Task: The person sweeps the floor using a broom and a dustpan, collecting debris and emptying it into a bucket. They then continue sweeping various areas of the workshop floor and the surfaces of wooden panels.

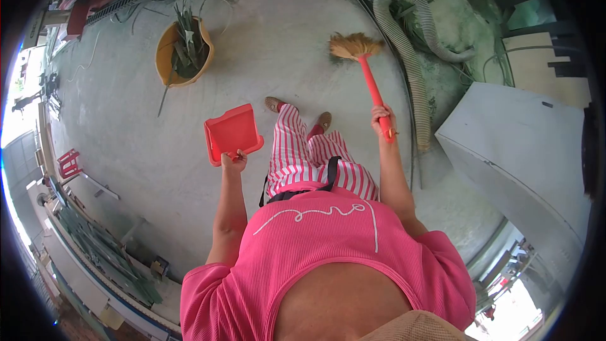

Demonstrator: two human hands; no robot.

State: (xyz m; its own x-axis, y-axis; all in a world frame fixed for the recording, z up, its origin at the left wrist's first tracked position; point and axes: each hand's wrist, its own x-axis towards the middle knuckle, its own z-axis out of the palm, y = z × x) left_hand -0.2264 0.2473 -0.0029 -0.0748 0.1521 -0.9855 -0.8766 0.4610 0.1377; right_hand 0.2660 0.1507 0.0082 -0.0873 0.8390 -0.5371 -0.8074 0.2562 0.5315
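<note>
a: how far along is the sweeping?
b: early, i judge. the right hand (383,120) has its fingers wrapped shut round the red handle of the broom (370,83). the bristles rest on the floor (126,126) at about 12 o'clock from the shoes (273,104), just beside the hose (409,57).
a: and the pan?
b: the left hand (233,161) grips the dustpan (232,131) by its handle, fingers closed tight. it is held up off the floor at about 10 o'clock from the shoes, well apart from the broom. its inside looks bare, so nothing seems gathered in it yet.
a: any heap to collect?
b: none i can make out. the concrete by the bristles looks darker and stained, but any grit there is too small to tell.
a: what else is around?
b: a yellow basket (163,57) with long leaves in it at 10 o'clock, farther out than the pan, and a grey box (517,151) at 3 o'clock.
a: so what's done and what's left?
b: by my reading, little is done that shows. drawing the dirt together, setting pan and broom side by side on the floor, and filling the pan all remain.
</note>
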